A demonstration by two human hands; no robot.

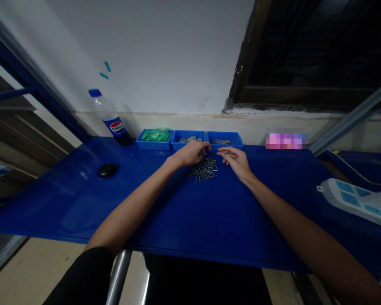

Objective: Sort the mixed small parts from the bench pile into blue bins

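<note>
Over the middle of the blue table lies a loose pile of thin, brass-coloured metal pins [203,170], like long screws or nails; their exact kind is too small to tell. My left hand [194,152] is above the pile's far left side with its fingers curled in, and what they hold is hidden. Just right of the pile, my right hand [235,161] has thumb and fingers pinched together at what looks like one thin metal pin [213,153], pointing toward my left hand. The fingertips of both hands are close but apart.
Along the wall stand three blue bins: one with green plastic packets [155,134], one with small metal pieces [188,139], one with thin pins [221,142]. A cola bottle [117,127], black mouse [107,170], blurred pink item [285,140] and power strip [352,197] surround them.
</note>
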